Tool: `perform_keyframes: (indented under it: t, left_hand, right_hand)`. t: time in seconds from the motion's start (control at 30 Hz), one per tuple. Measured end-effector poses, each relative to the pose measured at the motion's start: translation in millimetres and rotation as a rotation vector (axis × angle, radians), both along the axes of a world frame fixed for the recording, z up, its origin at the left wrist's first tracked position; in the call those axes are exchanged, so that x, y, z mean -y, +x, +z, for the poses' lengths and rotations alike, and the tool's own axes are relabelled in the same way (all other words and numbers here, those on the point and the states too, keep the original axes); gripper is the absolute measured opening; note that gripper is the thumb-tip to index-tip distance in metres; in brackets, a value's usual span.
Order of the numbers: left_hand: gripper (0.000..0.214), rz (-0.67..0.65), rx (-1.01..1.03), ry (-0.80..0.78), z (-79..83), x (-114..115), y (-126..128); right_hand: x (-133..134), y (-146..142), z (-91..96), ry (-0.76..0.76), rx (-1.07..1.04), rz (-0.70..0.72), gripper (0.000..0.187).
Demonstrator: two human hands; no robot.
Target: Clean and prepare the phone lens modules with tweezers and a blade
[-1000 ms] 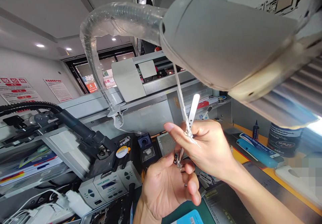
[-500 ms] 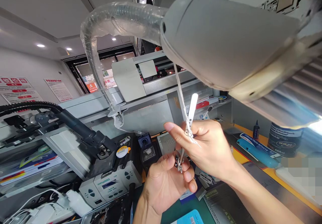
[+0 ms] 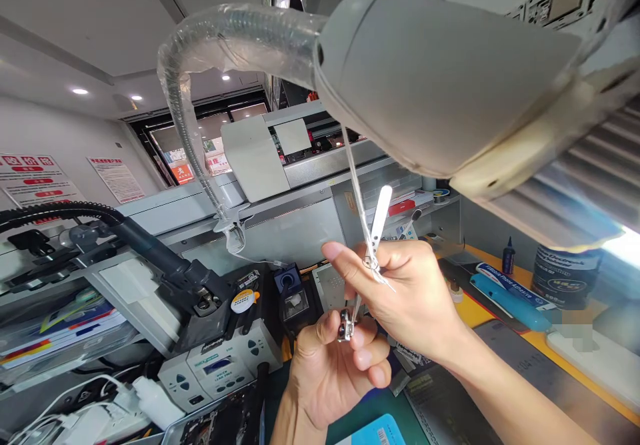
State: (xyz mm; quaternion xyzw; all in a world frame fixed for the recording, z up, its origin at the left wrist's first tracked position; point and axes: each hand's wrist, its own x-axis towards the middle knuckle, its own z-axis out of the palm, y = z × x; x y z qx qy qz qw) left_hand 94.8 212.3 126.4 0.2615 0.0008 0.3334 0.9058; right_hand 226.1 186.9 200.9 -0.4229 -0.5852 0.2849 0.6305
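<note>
While our left hand is pinching a small metal part between thumb and fingers, with the lower fingers loosely curling, our right hand is gripping tweezers whose tips are pointing down at the part. We are holding both above a green mat, where a blue card is lying. In our way, a big lamp head is filling the upper right, and its white cord is hanging in front of the right hand, partly covering the tweezers; we cannot tell whether it is touching. A grey station is standing left of us; at right, a dark tin is standing behind a teal case.
</note>
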Motion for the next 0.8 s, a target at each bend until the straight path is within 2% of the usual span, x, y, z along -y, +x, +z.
perform_keyframes:
  t: [0.17, 0.4, 0.6, 0.8]
  left_hand:
    - [0.022, -0.018, 0.067, -0.074, 2.5, 3.8, 3.4]
    - [0.011, 0.008, 0.108, -0.107, 7.3, 8.1, 3.8]
    - [0.015, 0.036, 0.071, -0.135, 8.1, 8.9, 3.9]
    - [0.018, 0.067, 0.04, -0.183, 12.6, 13.4, 6.7]
  right_hand:
    - [6.4, -3.7, 9.4, -0.12, -0.146, -0.039, 0.051]
    - [8.6, -10.2, 14.6, -0.386, -0.235, 0.107, 0.052]
    - [14.8, -16.4, 18.8, -0.319, -0.324, -0.057, 0.051]
    - [10.9, -8.4, 18.5, -0.285, -0.255, 0.001, 0.046]
